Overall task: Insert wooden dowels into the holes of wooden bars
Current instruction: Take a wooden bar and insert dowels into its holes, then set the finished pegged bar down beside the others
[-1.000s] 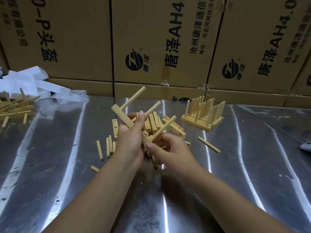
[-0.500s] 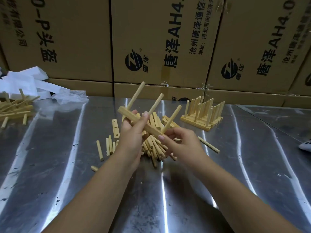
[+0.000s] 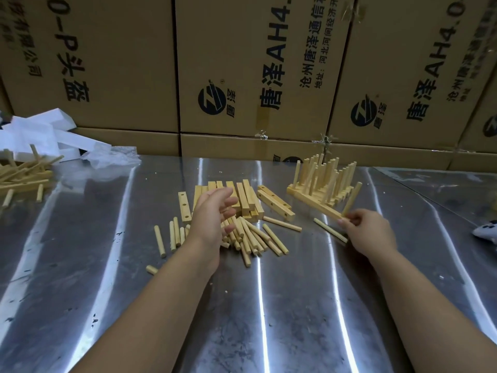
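Hands are parting: right hand (image 3: 368, 232) is pinching the doweled bar (image 3: 320, 208) at two o'clock. Left hand (image 3: 212, 219), fingers loose, is hovering over bare bars (image 3: 248, 197) at twelve.

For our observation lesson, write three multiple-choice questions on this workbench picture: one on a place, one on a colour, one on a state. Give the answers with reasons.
1. Where do the doweled bars stand?
A. On the floor
B. Right of the plain bars
C. In a drawer

2. What colour are the cartons?
A. White
B. Blue
C. Brown

3. How is the left hand?
A. Open, holding nothing
B. Gripping a bar
C. Pinching a dowel

Answers:
1 B: they stand on the table to the right of the plain bars, and the right hand holds one by its end.
2 C: they are brown card with black print.
3 A: its fingers are spread above the loose dowels and nothing is in them.
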